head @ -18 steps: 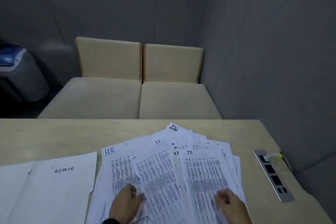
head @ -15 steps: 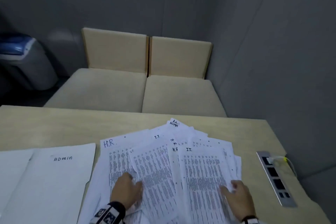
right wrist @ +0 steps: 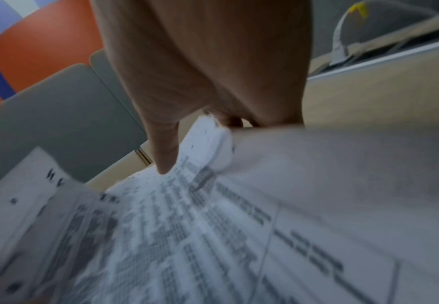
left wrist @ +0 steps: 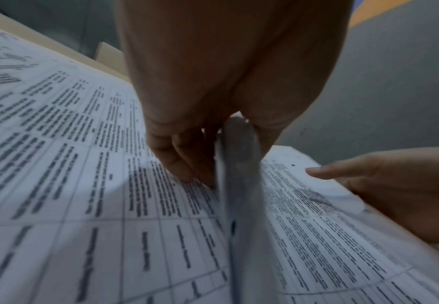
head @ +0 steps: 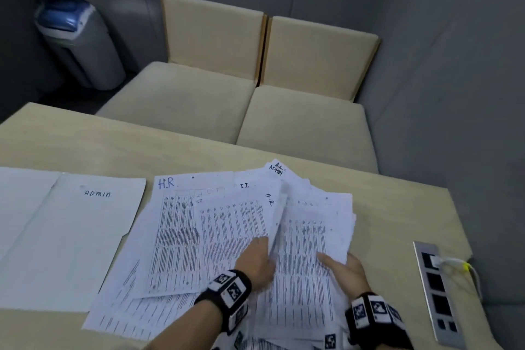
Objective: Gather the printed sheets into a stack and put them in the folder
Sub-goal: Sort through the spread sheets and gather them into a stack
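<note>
Printed sheets (head: 227,224) marked H.R, I.T and ADMIN lie fanned over the middle of the table. To their left a white folder (head: 71,236) labelled ADMIN lies open. My left hand (head: 260,253) is in the middle of the spread and pinches the raised left edge of a sheaf (left wrist: 241,185) between thumb and fingers. My right hand (head: 341,267) grips the same sheaf's right edge, thumb on top and fingers hidden underneath. In the right wrist view the right hand (right wrist: 187,133) holds blurred sheets (right wrist: 213,226) that curl upward.
A metal socket strip (head: 437,290) with a white plug and cable is set into the table (head: 85,145) at the right. Two beige seats (head: 216,99) stand beyond the far edge. A grey bin (head: 76,40) stands far left. Grey walls close the right side.
My left hand has moved right into the middle of the spread. Both hands have closed on the right-hand sheets, now bunched and lifted at the left edge. The view has tilted down.
</note>
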`<state>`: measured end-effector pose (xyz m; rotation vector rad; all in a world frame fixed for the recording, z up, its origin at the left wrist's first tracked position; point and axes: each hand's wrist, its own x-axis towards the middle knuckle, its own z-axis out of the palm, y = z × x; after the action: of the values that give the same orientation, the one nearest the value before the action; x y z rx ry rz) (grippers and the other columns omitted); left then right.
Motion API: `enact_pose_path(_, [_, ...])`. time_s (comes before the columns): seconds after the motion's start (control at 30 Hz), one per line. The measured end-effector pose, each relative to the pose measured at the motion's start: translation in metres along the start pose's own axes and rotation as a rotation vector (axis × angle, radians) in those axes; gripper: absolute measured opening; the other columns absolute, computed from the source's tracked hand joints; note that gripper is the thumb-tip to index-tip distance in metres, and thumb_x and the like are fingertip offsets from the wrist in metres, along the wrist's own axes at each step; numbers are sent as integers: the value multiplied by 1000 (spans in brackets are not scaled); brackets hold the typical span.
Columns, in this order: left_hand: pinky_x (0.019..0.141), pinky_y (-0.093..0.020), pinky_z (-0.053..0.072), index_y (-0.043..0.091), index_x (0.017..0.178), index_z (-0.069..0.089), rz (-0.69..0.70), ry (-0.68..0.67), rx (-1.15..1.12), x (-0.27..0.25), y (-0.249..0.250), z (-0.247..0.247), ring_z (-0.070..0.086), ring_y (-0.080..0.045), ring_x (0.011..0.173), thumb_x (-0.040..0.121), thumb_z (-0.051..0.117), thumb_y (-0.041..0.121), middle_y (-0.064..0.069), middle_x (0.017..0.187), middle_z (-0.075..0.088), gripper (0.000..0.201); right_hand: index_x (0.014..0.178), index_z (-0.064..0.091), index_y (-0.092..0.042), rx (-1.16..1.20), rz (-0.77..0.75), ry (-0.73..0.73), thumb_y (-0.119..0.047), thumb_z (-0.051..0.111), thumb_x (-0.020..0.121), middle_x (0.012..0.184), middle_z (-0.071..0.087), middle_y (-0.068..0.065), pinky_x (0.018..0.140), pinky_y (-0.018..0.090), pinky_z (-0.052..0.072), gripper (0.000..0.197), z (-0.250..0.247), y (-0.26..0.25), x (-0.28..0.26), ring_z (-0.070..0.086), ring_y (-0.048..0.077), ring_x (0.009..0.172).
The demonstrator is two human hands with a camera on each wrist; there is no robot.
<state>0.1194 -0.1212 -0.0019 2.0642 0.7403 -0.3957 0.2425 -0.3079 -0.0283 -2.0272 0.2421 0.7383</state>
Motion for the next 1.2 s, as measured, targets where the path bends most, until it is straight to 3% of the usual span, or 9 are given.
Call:
enact_pose_path(0.13, [78, -40, 61, 11, 114, 63, 82, -4, -109, 1, 0, -14, 61, -15, 73, 91, 67, 27, 1, 94, 64, 28, 117, 67, -6, 52, -136, 49, -5, 77, 78, 107, 74, 13, 94, 41, 51, 41, -8, 3, 0, 69, 28, 96])
enact_pose_path(0.3, [95, -41, 51, 3, 125, 51, -325, 607, -134, -3, -39, -37, 55, -27, 113, 82, 75, 37, -12, 125, 55, 59, 106, 70, -8, 77, -268, 97, -9, 71, 84, 96, 73, 13, 82, 38, 54, 22, -37, 3, -4, 68, 29, 88])
enact_pose_path(0.43, [95, -41, 49, -2, 127, 46, -526, 534, -128, 2, -58, -42, 52, -33, 119, 80, 77, 34, -18, 130, 50, 67, 101, 72, -11, 278, -198, -76, -7, 70, 85, 96, 78, 11, 90, 43, 53, 16, -41, 3, -8, 71, 28, 93])
enact_pose_path(0.57, [73, -30, 52, 14, 94, 58, -319, 530, -120, 11, -56, -35, 62, -23, 90, 89, 64, 12, -7, 101, 65, 8, 109, 69, 4, 341, -49, -202, -3, 68, 83, 102, 75, 25, 95, 59, 48, 27, -24, 7, 1, 70, 40, 96])
enact_pose_path(0.67, [56, -18, 47, 12, 83, 59, -141, 482, -250, 11, -44, -25, 60, -17, 70, 96, 50, 0, -4, 82, 68, 20, 109, 67, 9, 370, 50, -273, 1, 62, 87, 103, 72, 31, 92, 60, 50, 24, -11, 3, 3, 70, 44, 95])
enact_pose_path(0.8, [74, -51, 60, 8, 92, 59, -61, 383, -465, 14, -41, -16, 66, -34, 74, 93, 51, -6, -14, 83, 68, 16, 115, 65, 4, 470, 104, -335, 2, 56, 91, 110, 73, 24, 96, 56, 48, 25, -6, -2, 2, 68, 43, 104])
enact_pose_path(0.9, [61, -45, 57, 12, 89, 59, -58, 355, -530, 13, -32, -15, 57, -18, 64, 96, 49, -3, 2, 71, 59, 18, 116, 63, 2, 336, 32, -245, 8, 65, 84, 108, 73, 23, 88, 51, 53, 32, -4, 3, 5, 69, 39, 98])
enact_pose_path(1.0, [66, -17, 50, 16, 98, 61, -128, 561, -458, 10, -35, -27, 63, -13, 80, 95, 58, 6, 8, 86, 63, 11, 121, 62, -6, 111, -86, -69, 1, 74, 79, 113, 72, 15, 93, 50, 52, 44, -1, 8, 16, 68, 33, 100])
enact_pose_path(1.2, [98, -53, 43, 0, 132, 44, -713, 825, -103, 1, -92, -84, 45, -36, 125, 73, 83, 38, -20, 135, 49, 81, 125, 46, 3, -189, -143, 166, -12, 88, 62, 112, 58, 12, 92, 40, 49, 77, 5, -16, 21, 61, 31, 100])
